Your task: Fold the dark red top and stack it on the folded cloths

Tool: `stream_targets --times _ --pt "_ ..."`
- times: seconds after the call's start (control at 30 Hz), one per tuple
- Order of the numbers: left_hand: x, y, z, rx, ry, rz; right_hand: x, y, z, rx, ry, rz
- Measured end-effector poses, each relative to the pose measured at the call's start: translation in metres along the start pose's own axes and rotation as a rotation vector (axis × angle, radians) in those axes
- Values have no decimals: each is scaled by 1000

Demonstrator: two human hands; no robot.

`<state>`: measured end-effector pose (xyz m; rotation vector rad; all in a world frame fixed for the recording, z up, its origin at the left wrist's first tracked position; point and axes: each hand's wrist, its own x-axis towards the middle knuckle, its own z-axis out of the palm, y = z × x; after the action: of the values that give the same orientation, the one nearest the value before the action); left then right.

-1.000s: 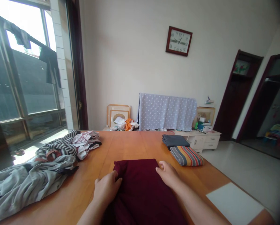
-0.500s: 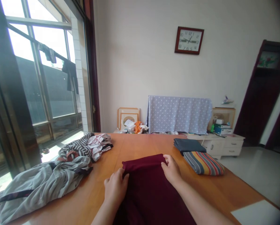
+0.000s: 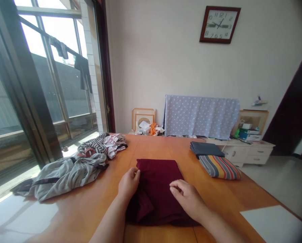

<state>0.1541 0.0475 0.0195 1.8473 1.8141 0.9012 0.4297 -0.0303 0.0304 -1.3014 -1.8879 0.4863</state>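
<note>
A dark red folded garment (image 3: 158,189) lies on the wooden table in front of me, its far edge straight and its near left part loosely bunched. At its left edge is my left hand (image 3: 129,180), thumb and fingers closed on the cloth. Over the right half of the garment hovers my right hand (image 3: 187,197), fingers loosely curled, thumb slightly apart, no cloth visible between them.
Unfolded clothes, a grey garment (image 3: 65,177) and a striped one (image 3: 95,145), lie along the table's left side. A folded dark blue cloth (image 3: 206,149) and a folded striped cloth (image 3: 220,167) lie at right. A white sheet (image 3: 272,221) covers the near right corner.
The garment's far edge, held up between both hands before, now lies flat. My right hand has let go and come nearer to me. My view has tilted downward and left.
</note>
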Motion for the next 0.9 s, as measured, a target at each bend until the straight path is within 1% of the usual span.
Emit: stream_targets --times 0.07,0.13,0.23,0.33,0.47,0.53,0.7,0.77,0.8,0.83,0.9 --pt "-6 6 -4 19 -54 -14 -14 -16 -1 -4 -67 -18" --pt "-12 12 -8 25 -88 -19 -23 -27 1 -25 -98 -28" --pt "-23 17 -15 29 -141 -16 -29 -42 6 -45 -112 -47" --pt "-35 18 -19 5 -173 -1 -31 -58 16 -69 -140 -74" --pt "-54 15 -18 -107 -188 -4 -34 -79 36 -185 -225 -136" --pt "-61 13 -17 -172 -191 -33 -35 -86 48 -271 -233 -161" --pt "-72 4 -23 -282 -109 -102 -30 -92 68 -406 -222 -195" --pt "-76 1 -25 -292 -82 -114 -25 -90 70 -385 -222 -199" --pt "-78 0 -25 -289 -71 -118 -22 -87 70 -339 -218 -186" --pt "-79 0 -26 -281 -60 -121 -18 -84 69 -265 -214 -160" --pt "-82 0 -27 -251 -39 -129 -10 -77 64 -20 -198 -50"
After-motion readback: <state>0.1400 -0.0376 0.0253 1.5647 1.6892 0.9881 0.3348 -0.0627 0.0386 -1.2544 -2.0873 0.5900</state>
